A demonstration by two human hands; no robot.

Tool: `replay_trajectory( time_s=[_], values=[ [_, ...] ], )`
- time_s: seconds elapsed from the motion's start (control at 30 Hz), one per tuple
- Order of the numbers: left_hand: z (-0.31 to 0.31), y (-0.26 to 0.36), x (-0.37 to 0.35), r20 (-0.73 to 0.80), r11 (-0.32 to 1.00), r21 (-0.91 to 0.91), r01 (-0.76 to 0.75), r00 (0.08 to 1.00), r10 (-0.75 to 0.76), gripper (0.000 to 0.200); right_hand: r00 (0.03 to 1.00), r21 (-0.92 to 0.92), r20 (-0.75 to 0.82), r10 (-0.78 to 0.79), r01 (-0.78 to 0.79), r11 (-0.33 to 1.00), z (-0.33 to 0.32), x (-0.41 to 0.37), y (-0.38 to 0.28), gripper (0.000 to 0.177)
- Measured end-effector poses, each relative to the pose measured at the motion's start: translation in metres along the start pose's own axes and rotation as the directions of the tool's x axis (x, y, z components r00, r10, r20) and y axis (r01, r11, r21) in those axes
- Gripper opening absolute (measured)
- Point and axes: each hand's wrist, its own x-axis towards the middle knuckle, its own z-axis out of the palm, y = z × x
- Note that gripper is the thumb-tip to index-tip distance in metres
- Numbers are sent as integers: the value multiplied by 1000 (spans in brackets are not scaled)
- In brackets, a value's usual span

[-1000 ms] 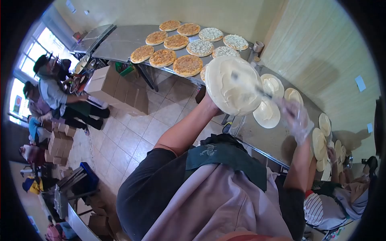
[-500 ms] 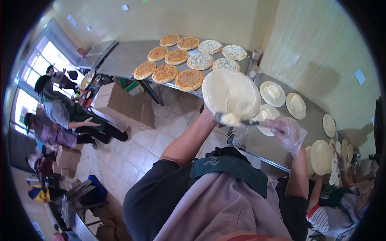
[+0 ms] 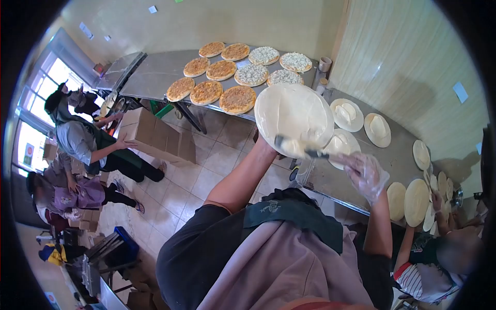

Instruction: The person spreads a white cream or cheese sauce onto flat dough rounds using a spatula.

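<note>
Grip of the right hand (image 3: pixel 367 175), in a clear plastic glove: clenched on a dark flat-bladed spatula (image 3: pixel 310 153), with the blade tip on the near rim of the pale round dough base (image 3: pixel 294 113). The left hand (image 3: pixel 264 149) props that base from beneath; its fingers are hidden, so its grip cannot be told. White spread appears to cover most of the base, with a lump at the blade; smoothing judged unfinished. Right of the base, the steel worktop (image 3: pixel 336 181) carries bases with unspread dollops (image 3: pixel 347 113); beyond the base lie browned topped pizzas (image 3: pixel 227 77).
</note>
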Motion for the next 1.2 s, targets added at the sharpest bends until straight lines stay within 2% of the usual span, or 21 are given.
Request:
replay_trajectory(
  time_s=[0.07, 0.1, 0.17, 0.23, 0.3, 0.43, 0.5, 0.53, 0.6, 0.63, 0.7, 0.73, 0.8, 0.87, 0.9, 0.97, 1.0, 1.1, 1.17, 1.2],
  values=[
    [-1, 1, 1, 58, 985, -165, 49, 998, -40, 49, 998, 33, 65, -4, 2, 999, -9, -6, 0, 35],
    [-1, 0, 1, 50, 984, -170, 54, 998, -46, 49, 999, 64, 4, 36, -36, 997, -13, -7, 8, 35],
    [-1, -5, 0, 40, 997, -37, 68, 997, -66, 50, 986, 100, -119, 116, -104, 990, -18, 0, 21, 34],
    [22, -10, -7, 36, 991, -86, 107, 994, -104, 49, 971, 94, -184, 152, -137, 986, -23, 21, 40, 34],
    [34, -13, -9, 40, 982, -131, 136, 990, -132, 48, 924, 281, -216, 315, -250, 927, -14, 34, 60, 33],
    [18, -5, 0, 43, 996, -89, 33, 999, -29, 44, 952, 206, -149, 268, -235, 950, 8, 26, 63, 35],
    [-1, 3, 2, 11, 996, -81, -24, 1000, 25, 44, 981, -69, -89, 172, -179, 981, 8, 6, 27, 35],
    [-8, 6, 1, 0, 996, -77, -55, 998, 55, 44, 984, -68, -74, 163, -168, 983, 7, -3, 16, 35],
    [-6, 9, -4, -9, 993, -78, -89, 996, 88, 44, 998, -11, 52, 29, -29, 1000, 3, -14, 3, 30],
    [-5, 10, -7, -4, 992, -102, -73, 997, 73, 44, 998, -14, 56, 30, -29, 999, 1, -15, 6, 30],
    [-6, 10, -6, 2, 991, -129, -43, 999, 44, 44, 999, 19, -37, -25, 26, 999, -5, -20, 16, 29],
    [-14, 10, -1, 16, 996, -82, -18, 1000, 20, 47, 987, 18, -56, 148, -147, 989, -6, -17, 20, 27],
    [-15, 5, 4, 36, 999, -36, 23, 999, -22, 50, 873, 187, -39, 487, -472, 862, -22, 16, 16, 25],
    [0, 4, 5, -18, 998, -63, -5, 1000, 4, 49, 902, 345, -286, 323, -218, 913, 2, 31, 65, 28],
    [8, 5, 2, -15, 998, -63, -2, 1000, 1, 49, 901, 343, -289, 323, -218, 914, 5, 33, 68, 28],
    [18, 12, -4, -17, 989, -138, -48, 999, 46, 50, 893, 242, -163, 419, -375, 895, 11, 41, 70, 27],
    [16, 16, -2, -17, 988, -139, -62, 998, 60, 50, 900, 239, -157, 407, -365, 900, 18, 43, 67, 27],
    [3, 26, 5, -56, 963, -128, -238, 971, 232, 50, 907, 124, -174, 383, -365, 923, 45, 24, 39, 34],
    [-7, 32, 6, -87, 932, -108, -346, 937, 338, 49, 961, 3, -239, 142, -146, 989, 59, 15, 15, 40],
    [-10, 33, 3, -94, 927, -105, -359, 932, 350, 49, 964, 10, -230, 135, -136, 991, 63, 10, 5, 40]
  ],
)
